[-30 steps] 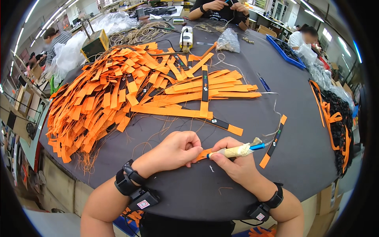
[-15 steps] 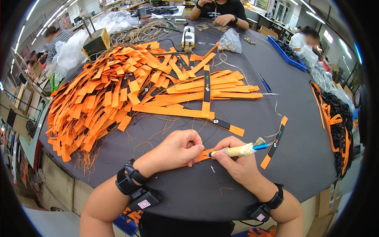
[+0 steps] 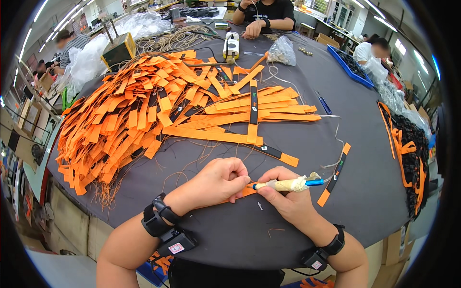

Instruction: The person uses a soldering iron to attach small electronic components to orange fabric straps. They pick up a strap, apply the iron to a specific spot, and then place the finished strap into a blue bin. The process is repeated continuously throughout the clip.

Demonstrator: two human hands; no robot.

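Note:
My left hand (image 3: 215, 180) is closed, thumb against fingertips, at an orange webbing strap (image 3: 248, 191) lying on the table. Whether it also pinches a thread there I cannot make out. In my right hand (image 3: 291, 204) is a pen-shaped tool (image 3: 288, 184), wrapped in cream tape with blue at its rear. It lies nearly level, its tip over the strap close to my left fingertips. The rest of that strap is hidden under my left hand and forearm. To the right lies another orange strap with a black middle (image 3: 334, 174), beside a thin pale cord (image 3: 338, 139).
A big heap of orange straps (image 3: 120, 110) with loose threads covers the table's left. Beyond it are a white and yellow device (image 3: 231, 45), a plastic bag (image 3: 282, 51) and a blue tray (image 3: 349, 66). Black and orange straps (image 3: 410, 158) hang at the right edge. Another person sits opposite.
The tool's tip has shifted slightly left over the strap, toward my left fingertips. My left hand stays nearly in place. Across the table, the other person's hand has moved left.

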